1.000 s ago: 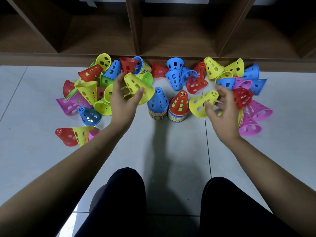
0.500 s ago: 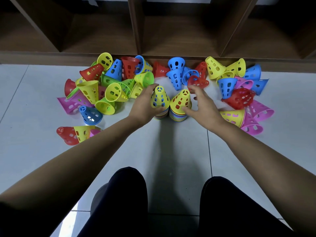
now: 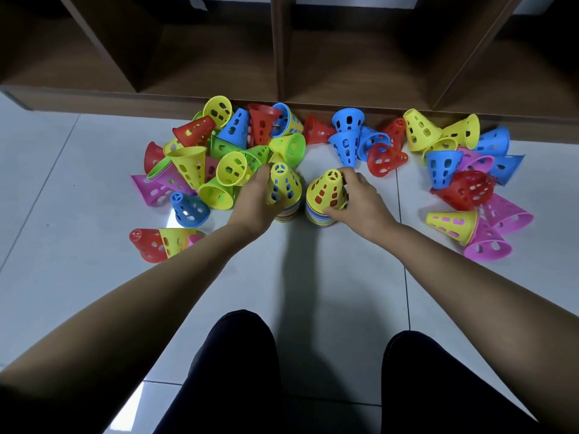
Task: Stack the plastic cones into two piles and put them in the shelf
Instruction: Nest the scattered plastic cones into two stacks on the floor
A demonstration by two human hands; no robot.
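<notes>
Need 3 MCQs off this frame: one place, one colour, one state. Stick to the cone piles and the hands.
1. Where do the left pile and right pile stand?
A) on the floor before the shelf
B) inside a shelf compartment
C) on the person's lap

2. What colour are the left top cone and right top cone?
A) blue
B) red
C) yellow

3. What is the left hand doing?
A) hanging idle
B) gripping the left top cone
C) lifting a pink cone

Answers:
1 A, both piles sit on the tiles among the loose cones.
2 C, a yellow cone caps each pile.
3 B, the hand wraps that cone's side.
</notes>
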